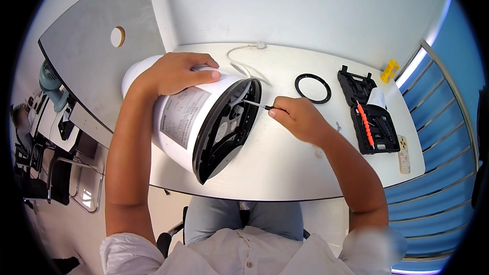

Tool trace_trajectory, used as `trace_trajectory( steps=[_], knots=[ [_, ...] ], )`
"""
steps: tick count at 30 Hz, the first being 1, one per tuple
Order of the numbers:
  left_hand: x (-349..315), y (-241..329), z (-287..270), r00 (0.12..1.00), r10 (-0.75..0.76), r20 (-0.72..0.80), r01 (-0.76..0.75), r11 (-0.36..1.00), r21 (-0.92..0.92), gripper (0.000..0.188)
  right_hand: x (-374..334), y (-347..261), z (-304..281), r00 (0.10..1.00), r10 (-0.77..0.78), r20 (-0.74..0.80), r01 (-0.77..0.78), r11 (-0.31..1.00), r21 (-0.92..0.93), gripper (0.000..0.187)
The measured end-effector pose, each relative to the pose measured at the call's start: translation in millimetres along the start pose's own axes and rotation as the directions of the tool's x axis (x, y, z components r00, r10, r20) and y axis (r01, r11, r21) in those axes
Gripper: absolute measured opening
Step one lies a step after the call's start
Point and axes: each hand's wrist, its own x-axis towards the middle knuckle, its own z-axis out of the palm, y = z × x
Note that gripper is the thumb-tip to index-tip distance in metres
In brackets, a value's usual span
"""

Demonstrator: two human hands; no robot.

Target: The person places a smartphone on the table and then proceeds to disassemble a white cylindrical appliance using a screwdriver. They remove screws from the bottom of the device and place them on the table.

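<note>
A white, rounded electric appliance lies on its side on the table, its base end facing right and toward me. That end stands uncovered, with black parts and wiring inside a black rim. My left hand grips the upper side of the body, fingers and thumb curved over it. In my right hand is a screwdriver, its dark handle pinched between thumb and fingers. The metal shaft points left into the uncovered base; its tip is hard to make out among the parts. Past the rim, a black ring rests on the table.
A black tool case with an orange flexible shaft lies unfolded at right, beside a remote control. Small screws are scattered nearby. A white cord with a plug lies behind the appliance. A grey partition borders the left; metal railing, the right.
</note>
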Motion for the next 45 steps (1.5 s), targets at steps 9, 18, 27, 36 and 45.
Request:
trace_trajectory(
  steps=[9, 18, 27, 36, 45],
  knots=[
    [0.1, 0.6, -1.2, 0.999, -0.037, 0.012, 0.037, 0.999, 0.013, 0.070, -8.5, -22.8, 4.7, 0.962, 0.263, -0.078, -0.245, 0.952, 0.182, 0.031],
    [-0.2, 2.8, -0.1, 1.000, -0.028, 0.002, 0.028, 1.000, 0.012, 0.071, -9.5, -10.4, 18.6, 0.937, -0.089, -0.337, 0.050, 0.991, -0.122, 0.023],
    [-0.6, 2.3, -0.5, 1.000, -0.026, -0.007, 0.026, 1.000, 0.007, 0.072, -19.6, -18.6, 32.2, 0.846, -0.253, -0.469, 0.116, 0.946, -0.303, 0.018],
    [-1.8, 1.9, -0.7, 1.000, -0.024, -0.012, 0.024, 1.000, -0.003, 0.072, -14.3, -15.2, 24.6, 0.938, -0.098, -0.332, 0.043, 0.985, -0.168, 0.022],
    [-2.6, 4.8, -2.0, 1.000, -0.024, 0.016, 0.025, 1.000, -0.009, 0.062, -17.5, -13.6, 33.9, 0.868, -0.247, -0.431, 0.068, 0.919, -0.388, 0.022]
  ],
)
